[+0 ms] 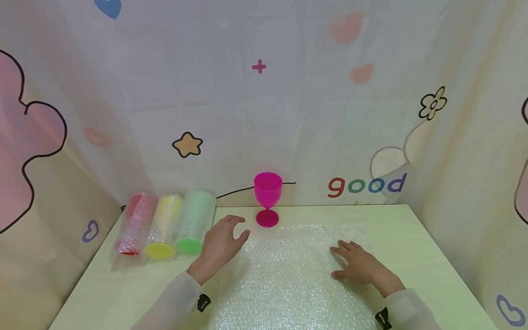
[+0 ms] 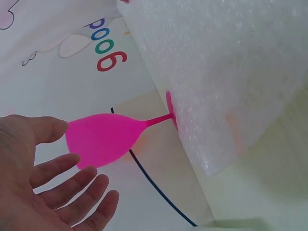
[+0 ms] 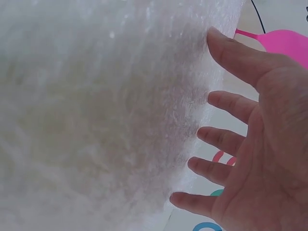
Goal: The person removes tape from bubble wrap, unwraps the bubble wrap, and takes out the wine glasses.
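Note:
A bright pink goblet [image 1: 268, 190] stands upright at the back of the table, just beyond the far edge of a bubble wrap sheet [image 1: 295, 282] that lies spread out. My left hand [image 1: 221, 246] hovers in front of the goblet, thumb and fingers apart, holding nothing. In the left wrist view the goblet [image 2: 108, 138] appears beyond the fingertips; contact cannot be told. Over the right part of the sheet is my right hand [image 1: 361, 264], its fingers spread and nothing in them. The right wrist view shows the bubble wrap [image 3: 106, 106] close to these fingers.
Left of the sheet lie three bubble-wrapped things in a row: a red one [image 1: 136, 223], a yellow one [image 1: 165, 227] and a green one [image 1: 196, 221]. A printed curtain [image 1: 231, 110] hangs behind the table [image 1: 434, 297] and at its sides.

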The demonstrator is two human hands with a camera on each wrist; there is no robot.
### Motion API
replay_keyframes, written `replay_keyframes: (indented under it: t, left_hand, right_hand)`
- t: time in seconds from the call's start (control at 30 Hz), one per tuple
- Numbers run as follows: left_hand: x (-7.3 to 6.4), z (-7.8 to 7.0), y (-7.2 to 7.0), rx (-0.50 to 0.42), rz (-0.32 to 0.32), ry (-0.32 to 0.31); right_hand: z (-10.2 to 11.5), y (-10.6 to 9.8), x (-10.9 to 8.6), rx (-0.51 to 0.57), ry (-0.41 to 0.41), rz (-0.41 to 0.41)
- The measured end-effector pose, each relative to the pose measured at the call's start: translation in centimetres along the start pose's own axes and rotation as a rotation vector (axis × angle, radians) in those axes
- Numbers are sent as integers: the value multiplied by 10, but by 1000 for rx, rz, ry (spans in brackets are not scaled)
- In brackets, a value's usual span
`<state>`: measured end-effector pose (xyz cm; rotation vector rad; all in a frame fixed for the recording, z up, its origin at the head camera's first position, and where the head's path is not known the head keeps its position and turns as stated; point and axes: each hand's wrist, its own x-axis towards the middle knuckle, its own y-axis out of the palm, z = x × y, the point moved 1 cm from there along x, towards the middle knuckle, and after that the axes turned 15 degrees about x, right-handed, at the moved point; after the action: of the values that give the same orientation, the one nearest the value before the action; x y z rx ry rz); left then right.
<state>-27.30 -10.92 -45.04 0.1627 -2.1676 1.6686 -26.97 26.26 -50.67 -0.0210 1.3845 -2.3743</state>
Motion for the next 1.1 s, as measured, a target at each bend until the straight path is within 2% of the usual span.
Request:
replay_keyframes:
  t: [0.27, 0.5, 0.63, 0.8, 1.1]
  left_hand:
    - [-4, 16, -12, 28, -69, -16]
    - [-5, 41, -23, 39, -74, -72]
    - [-6, 59, -28, 48, -51, -105]
    - [-4, 77, -30, 62, 12, -127]
    - [-2, 100, -17, 66, 128, -181]
  right_hand:
    - [2, 0, -1, -19, -5, -9]
    - [3, 0, -2, -5, -3, -8]
    - [3, 0, -2, -9, -7, -13]
    - [3, 0, -2, -9, -12, -11]
    - [3, 1, -2, -2, -14, -6]
